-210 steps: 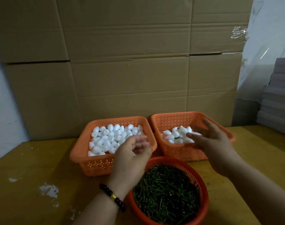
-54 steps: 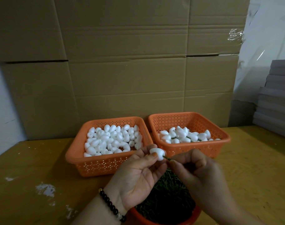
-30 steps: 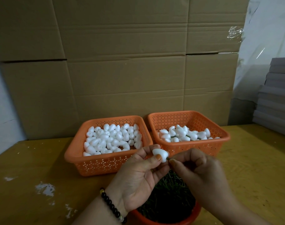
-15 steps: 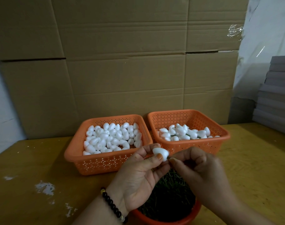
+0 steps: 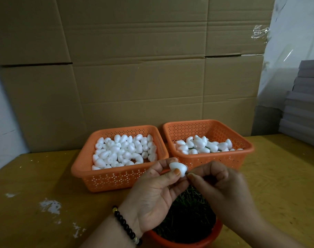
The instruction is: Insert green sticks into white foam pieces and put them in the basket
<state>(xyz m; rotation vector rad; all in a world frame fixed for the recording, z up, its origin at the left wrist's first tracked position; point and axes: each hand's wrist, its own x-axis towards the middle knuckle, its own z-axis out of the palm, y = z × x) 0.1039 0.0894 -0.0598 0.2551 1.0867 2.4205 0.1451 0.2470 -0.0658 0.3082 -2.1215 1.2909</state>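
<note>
My left hand [image 5: 152, 196] pinches a white foam piece [image 5: 177, 168] between thumb and fingers, held above the round orange bowl [image 5: 184, 243] of green sticks [image 5: 190, 215]. My right hand [image 5: 222, 192] has its fingertips pressed against the foam's right end, pinched on a green stick that is almost fully hidden. Behind, the left orange basket [image 5: 117, 178] holds plain foam pieces. The right orange basket [image 5: 213, 159] holds foam pieces with green sticks in them.
A tall cardboard wall [image 5: 134, 68] stands right behind the baskets. Grey stacked boards [image 5: 304, 101] rise at the far right. The yellow wooden table [image 5: 36, 185] has white paint marks on its left part.
The green stick, showing between my hands 1.8 s ago, has gone into the foam piece; my right fingertips have closed up against it. Both hands stay over the bowl.
</note>
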